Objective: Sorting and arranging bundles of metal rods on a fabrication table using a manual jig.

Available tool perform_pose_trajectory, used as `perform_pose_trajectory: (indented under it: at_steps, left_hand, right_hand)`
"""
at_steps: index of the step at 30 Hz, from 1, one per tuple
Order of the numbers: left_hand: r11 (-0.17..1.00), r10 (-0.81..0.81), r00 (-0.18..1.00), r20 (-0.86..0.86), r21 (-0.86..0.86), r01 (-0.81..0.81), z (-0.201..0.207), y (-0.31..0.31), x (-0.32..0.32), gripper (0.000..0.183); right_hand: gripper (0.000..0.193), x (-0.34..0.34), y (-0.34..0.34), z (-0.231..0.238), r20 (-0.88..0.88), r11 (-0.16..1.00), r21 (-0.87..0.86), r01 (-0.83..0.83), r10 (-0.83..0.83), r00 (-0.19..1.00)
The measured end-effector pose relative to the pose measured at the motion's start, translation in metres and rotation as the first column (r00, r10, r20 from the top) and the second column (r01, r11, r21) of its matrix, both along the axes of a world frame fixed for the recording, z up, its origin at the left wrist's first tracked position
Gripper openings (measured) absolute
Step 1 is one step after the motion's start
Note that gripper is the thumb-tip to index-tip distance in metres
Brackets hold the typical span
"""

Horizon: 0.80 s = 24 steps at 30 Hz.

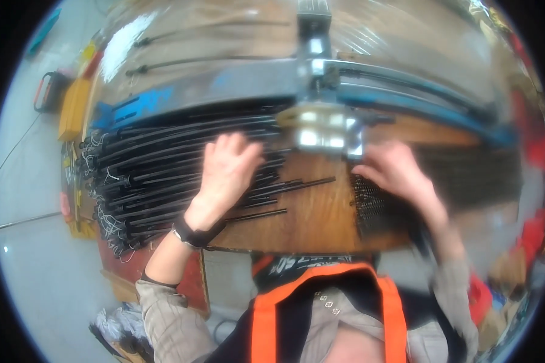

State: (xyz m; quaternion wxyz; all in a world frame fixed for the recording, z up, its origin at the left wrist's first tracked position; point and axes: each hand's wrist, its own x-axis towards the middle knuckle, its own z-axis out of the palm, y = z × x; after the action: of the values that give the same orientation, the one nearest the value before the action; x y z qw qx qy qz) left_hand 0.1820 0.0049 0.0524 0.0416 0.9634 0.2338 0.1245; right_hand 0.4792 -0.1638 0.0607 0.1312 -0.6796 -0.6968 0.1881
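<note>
Left hand [227, 172] flat, fingers spread on black rods [163, 175] — right hand [399, 175] blurred, grip unclear — metal clamp [321, 130] between.

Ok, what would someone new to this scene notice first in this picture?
Probably the big heap of black tubes spread over the left half of the wooden bench, with the left hand resting flat on them. Next, the shiny metal machine head at the bench's middle, where the right hand, blurred, touches a dark ribbed bundle just below it.
</note>
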Motion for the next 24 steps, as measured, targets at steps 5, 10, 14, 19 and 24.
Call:
perform_pose_trajectory:
  at_steps: [5, 10, 14, 19, 24]
  left_hand:
    - [1.000, -0.009, 0.998, -0.068, -0.010, 0.008, -0.009, -0.008, 0.034, 0.020]
    - [0.999, 0.025, 0.999, -0.026, -0.045, -0.026, -0.011, -0.012, 0.042, 0.015]
    - [1.000, 0.006, 0.998, 0.060, 0.009, -0.007, -0.020, -0.022, 0.039, 0.011]
    - [0.998, 0.066, 0.997, -0.047, -0.008, -0.066, -0.020, -0.029, 0.058, 0.016]
    - [0.997, -0.079, 0.955, 0.286, 0.020, 0.077, -0.019, -0.057, 0.043, 0.015]
  right_hand:
    - [0.020, -0.009, -0.003, 0.009, -0.040, 0.999, 0.009, -0.053, 0.053, 0.998]
    - [0.017, -0.004, -0.017, -0.003, -0.210, 0.992, 0.109, 0.057, -0.034, 0.977]
    - [0.018, -0.012, -0.007, -0.004, -0.212, 0.994, 0.072, 0.083, -0.066, 0.975]
    - [0.020, -0.018, -0.007, 0.000, -0.134, 0.983, 0.146, 0.111, -0.092, 0.987]
    - [0.017, -0.022, -0.034, 0.007, -0.426, 0.983, 0.073, 0.168, -0.121, 0.897]
